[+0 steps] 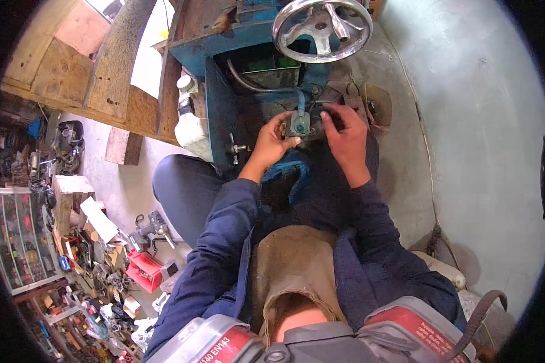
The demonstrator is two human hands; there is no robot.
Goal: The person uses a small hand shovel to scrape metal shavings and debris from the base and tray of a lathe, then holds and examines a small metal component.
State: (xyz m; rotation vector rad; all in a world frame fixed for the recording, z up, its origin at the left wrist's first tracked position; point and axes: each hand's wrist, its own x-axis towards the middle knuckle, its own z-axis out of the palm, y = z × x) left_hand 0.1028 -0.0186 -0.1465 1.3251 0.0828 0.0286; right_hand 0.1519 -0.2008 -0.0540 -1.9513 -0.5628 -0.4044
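I can see print on the mask worn below: the left filter cartridge (232, 340) has a red label with bold white capitals and numerals, slanting upward and partly cut off. The right filter cartridge (409, 327) carries several tilted lines of smaller white lettering, also on a red band.

Shows grey and green on the small boxy fitting (300, 124), blue on the metal machine cabinet (217, 112), and silver on the round spoked handwheel (322, 28). Runs to plain navy on the long-sleeved cloth jacket (207, 242), brown on the cloth inner garment (297, 253), and white on the plastic jug (192, 129).
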